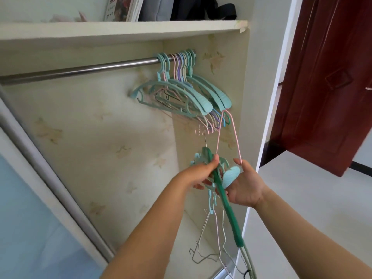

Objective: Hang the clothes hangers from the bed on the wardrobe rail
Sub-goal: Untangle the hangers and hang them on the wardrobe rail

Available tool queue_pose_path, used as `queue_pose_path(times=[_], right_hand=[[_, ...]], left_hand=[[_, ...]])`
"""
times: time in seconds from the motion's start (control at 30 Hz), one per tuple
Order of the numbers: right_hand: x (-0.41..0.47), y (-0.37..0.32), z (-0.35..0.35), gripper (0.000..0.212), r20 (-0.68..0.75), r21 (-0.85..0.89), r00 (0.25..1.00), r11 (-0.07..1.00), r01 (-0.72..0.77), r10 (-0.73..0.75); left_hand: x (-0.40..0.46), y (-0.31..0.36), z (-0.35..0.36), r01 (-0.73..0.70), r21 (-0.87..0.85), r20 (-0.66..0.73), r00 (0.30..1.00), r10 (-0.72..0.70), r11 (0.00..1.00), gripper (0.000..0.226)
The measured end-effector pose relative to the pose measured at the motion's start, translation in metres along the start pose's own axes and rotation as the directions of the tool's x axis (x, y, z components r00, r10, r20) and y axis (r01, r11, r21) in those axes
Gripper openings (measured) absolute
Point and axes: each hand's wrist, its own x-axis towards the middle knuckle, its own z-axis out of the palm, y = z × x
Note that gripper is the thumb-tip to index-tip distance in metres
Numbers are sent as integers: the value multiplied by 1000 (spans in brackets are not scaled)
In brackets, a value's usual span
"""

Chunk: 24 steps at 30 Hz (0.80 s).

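Wallpaper with faded leaf prints lines the inside of an open wardrobe [100,137], seen from below and in front.

Low in the wardrobe opening, the left hand [198,174] grips a tangled bundle of hangers [218,178], its thumb lying over the top of a dark green hanger [227,210] whose padded arm slants down and to the right. Teal plastic hangers are bunched in the same grip, and thin wire hangers [207,238] dangle below the hand. Just beside it, the right hand [244,186] is turned palm up, fingers curled under the bundle, and pinches one end of a thin pink hanger [231,133] between thumb and forefinger. That pink wire rises in a narrow loop from both hands to a peak just under the hangers above.

Up and behind, a metal rail [80,70] runs across the wardrobe, and a cluster of hung hangers [181,91] in teal, pink, purple and cream crowds its right end, close to the side wall. Over the rail sits a white shelf [120,30] carrying a book or calendar [120,8] and some dark and grey fabric items. To the right, past the wardrobe's white side panel, stands a dark red door [326,77]; at lower left a blue surface [30,218] fills the corner.
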Motion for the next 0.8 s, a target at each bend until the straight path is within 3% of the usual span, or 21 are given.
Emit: queue_pose_path(times=[0.1,0.23,0.37,0.57,0.67,0.8], right_hand=[[-3,5,-1,63,11,-8,1000,1000,-27,27],[-21,9,-4,55,43,29,996,997,-73,72],[-36,12,-11,56,107,61,991,994,-93,86],[-48,19,-23,57,83,84,991,990,-111,104],[-50,23,-23,58,53,80,991,989,-126,122],[-49,25,-20,59,40,77,989,986,-145,142]], left_hand=[[2,-11,14,-54,-249,-89,996,32,967,36],[0,-29,9,2,-323,-192,979,-68,946,11],[-18,-41,-2,-18,-424,-266,958,-105,906,14],[-37,-62,-24,-81,-649,-417,869,-265,756,45],[-45,-70,-32,-125,-716,-460,824,-330,687,36],[-46,-68,-48,-209,-654,-575,761,-299,727,29]])
